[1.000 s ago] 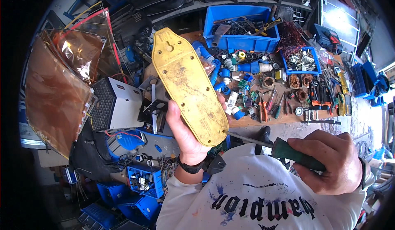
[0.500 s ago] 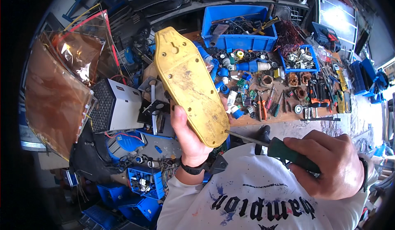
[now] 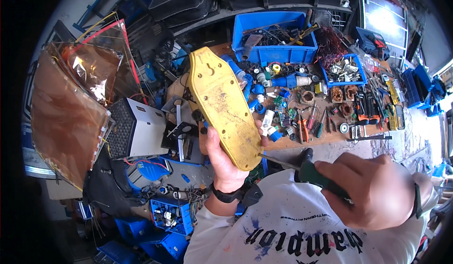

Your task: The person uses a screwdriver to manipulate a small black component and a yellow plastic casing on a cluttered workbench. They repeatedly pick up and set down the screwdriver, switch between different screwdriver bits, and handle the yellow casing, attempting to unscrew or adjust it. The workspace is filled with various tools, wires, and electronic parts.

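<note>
My left hand [image 3: 225, 162] grips a long yellow plastic casing [image 3: 224, 106] by its lower end, thumb on the left side and fingertips on the right. The casing is tilted, its scuffed flat face turned up, with a keyhole slot near the narrow top and several screw holes along the edges. In my right hand [image 3: 373, 188] is a screwdriver [image 3: 309, 175] with a dark green handle. Its shaft points left, and the tip meets the casing at a hole near the lower right edge. Whether a screw sits in that hole is too small to tell.
Beyond the casing, a wooden workbench [image 3: 295, 143] carries plugs, pliers and screwdrivers. A blue bin [image 3: 276, 54] of cables and a smaller blue tray [image 3: 343, 81] of metal parts stand on it. At left are a white-sided box [image 3: 144, 129] and brown film sheets [image 3: 68, 122].
The casing has shifted slightly right and down in view, with my left hand still round it. My right hand has turned and moved a little left with the screwdriver, and is partly blurred.
</note>
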`<state>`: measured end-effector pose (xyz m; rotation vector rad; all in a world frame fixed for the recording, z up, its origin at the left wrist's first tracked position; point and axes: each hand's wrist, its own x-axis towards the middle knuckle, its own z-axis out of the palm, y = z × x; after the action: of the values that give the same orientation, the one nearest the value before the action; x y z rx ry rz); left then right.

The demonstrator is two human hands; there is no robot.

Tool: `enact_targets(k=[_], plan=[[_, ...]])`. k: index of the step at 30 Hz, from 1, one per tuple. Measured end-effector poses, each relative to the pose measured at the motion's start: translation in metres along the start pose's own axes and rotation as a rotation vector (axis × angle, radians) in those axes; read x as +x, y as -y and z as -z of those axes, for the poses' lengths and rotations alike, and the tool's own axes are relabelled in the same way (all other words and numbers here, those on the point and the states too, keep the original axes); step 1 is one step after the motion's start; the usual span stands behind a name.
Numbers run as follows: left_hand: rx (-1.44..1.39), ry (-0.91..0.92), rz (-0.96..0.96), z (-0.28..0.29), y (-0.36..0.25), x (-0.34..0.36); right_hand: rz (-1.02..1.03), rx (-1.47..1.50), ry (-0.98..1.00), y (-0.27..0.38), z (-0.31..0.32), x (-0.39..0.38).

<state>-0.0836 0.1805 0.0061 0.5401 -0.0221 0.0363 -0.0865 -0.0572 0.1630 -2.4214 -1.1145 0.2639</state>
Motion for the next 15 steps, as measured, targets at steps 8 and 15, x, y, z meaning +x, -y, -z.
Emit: enact_targets(k=[8,15], plan=[[0.074,-0.189,0.016,-0.015,-0.002,0.001,0.168,-0.251,-0.067,-0.001,-0.015,-0.005],[0.02,-0.126,0.075,-0.016,-0.008,-0.007,0.053,0.014,-0.021,-0.01,-0.001,-0.004]])
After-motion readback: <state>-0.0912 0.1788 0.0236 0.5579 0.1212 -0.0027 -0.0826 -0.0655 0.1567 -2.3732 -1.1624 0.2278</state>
